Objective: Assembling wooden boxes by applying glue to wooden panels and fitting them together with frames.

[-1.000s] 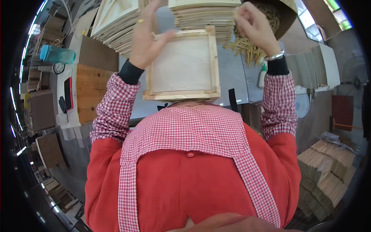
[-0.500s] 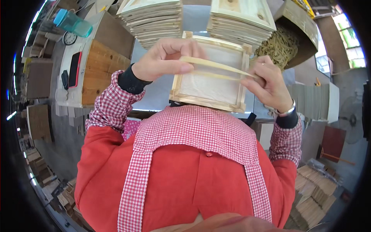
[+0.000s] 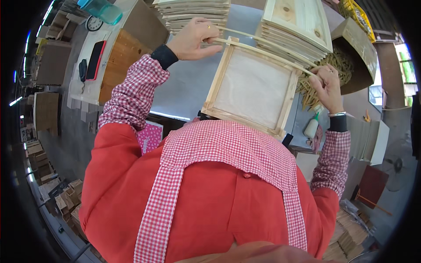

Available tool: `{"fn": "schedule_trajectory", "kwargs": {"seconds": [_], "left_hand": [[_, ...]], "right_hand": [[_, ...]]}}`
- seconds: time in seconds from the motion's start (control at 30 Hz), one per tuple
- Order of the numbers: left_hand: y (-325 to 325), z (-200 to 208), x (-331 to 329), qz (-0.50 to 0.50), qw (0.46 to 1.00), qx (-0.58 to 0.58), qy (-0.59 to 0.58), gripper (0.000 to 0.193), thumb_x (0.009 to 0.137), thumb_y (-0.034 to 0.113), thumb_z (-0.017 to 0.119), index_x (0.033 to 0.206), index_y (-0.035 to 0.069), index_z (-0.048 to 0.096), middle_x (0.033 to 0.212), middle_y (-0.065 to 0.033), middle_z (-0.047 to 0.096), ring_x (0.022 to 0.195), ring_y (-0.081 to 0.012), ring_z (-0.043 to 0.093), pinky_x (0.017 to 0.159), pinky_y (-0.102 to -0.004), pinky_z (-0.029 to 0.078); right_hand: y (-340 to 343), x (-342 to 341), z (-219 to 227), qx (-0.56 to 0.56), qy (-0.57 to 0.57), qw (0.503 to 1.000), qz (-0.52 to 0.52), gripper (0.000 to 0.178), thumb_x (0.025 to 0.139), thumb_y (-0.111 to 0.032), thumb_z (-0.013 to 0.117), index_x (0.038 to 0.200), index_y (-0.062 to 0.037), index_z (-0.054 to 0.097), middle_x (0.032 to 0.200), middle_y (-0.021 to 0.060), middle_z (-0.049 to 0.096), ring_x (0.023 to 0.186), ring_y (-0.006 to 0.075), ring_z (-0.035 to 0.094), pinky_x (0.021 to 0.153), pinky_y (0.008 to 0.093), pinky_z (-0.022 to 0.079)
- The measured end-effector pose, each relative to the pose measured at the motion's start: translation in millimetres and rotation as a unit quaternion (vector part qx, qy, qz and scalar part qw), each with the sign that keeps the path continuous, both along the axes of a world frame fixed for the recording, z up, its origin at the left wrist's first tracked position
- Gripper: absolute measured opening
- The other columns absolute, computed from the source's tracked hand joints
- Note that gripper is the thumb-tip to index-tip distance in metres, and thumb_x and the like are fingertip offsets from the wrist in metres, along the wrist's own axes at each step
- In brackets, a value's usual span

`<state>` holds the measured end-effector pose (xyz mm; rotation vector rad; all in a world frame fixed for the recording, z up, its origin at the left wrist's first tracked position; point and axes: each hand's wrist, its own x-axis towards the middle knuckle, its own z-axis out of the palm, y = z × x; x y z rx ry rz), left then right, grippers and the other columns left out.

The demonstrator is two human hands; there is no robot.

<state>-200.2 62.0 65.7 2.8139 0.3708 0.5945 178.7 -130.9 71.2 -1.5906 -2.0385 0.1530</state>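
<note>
A pale rubber band is stretched between my two hands in two strands, across the far end of a wooden frame. My left hand grips one end of the band beyond the frame's far left corner, its thumb extended. At the far right corner, my right hand pinches the other end with bent fingers. The frame lies close to my apron, with a whitish panel inside its light wooden rails. How far the band passes round the frame is hard to make out.
Stacks of wooden frames stand far left and far right. A cardboard box on the right spills tan rubber bands. Near it lies a small squeeze bottle. A phone and blue bottle rest on the left cabinet.
My hands have moved apart, the left one farther away and the right one outward, stretching the rubber band wider. The band has shifted from above the panel to the frame's far end.
</note>
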Motion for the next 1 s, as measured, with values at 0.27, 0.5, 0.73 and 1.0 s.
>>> {"fn": "schedule_trajectory", "kwargs": {"seconds": [0.27,0.5,0.73,1.0], "left_hand": [[-42,-3,-21,0.017,0.996,-0.083,-0.005,0.018,0.08,0.019,0.062,0.08,0.01,0.046,0.077,-0.0008,0.047,0.083,-0.0216,0.053,0.104,-0.0444,0.03],[-116,26,-53,-0.027,0.959,-0.281,0.028,0.024,0.075,0.015,0.069,0.088,0.009,0.05,0.101,-0.0087,0.056,0.12,-0.0302,0.05,0.11,-0.0517,0.025],[-125,5,-61,0.001,0.996,-0.088,0.012,0.031,0.069,0.017,0.08,0.08,0.008,0.052,0.095,-0.0046,0.061,0.12,-0.0293,0.054,0.105,-0.0553,0.032],[-142,-24,-68,0.026,0.993,0.096,-0.056,0.027,0.073,0.025,0.076,0.088,0.007,0.062,0.098,-0.0029,0.065,0.114,-0.0224,0.059,0.101,-0.0492,0.041]], "right_hand": [[-40,-27,-4,-0.027,0.018,0.998,0.049,0.034,0.078,-0.028,0.069,0.066,-0.0074,0.046,0.069,0.0062,0.047,0.097,0.0259,0.061,0.1,0.0489,0.032],[-102,-82,20,-0.087,0.037,0.993,0.065,0.034,0.075,-0.027,0.068,0.066,-0.0097,0.041,0.073,0.007,0.048,0.101,0.0292,0.057,0.101,0.0499,0.031],[-110,-103,-9,-0.011,0.064,0.997,0.031,0.034,0.066,-0.016,0.078,0.068,-0.0086,0.044,0.071,0.0058,0.049,0.094,0.0284,0.059,0.092,0.0478,0.039],[-120,-119,-25,0.104,-0.019,0.994,0.004,0.023,0.068,-0.006,0.076,0.075,-0.0034,0.055,0.087,0.0094,0.062,0.097,0.0296,0.062,0.088,0.0443,0.042]]}}
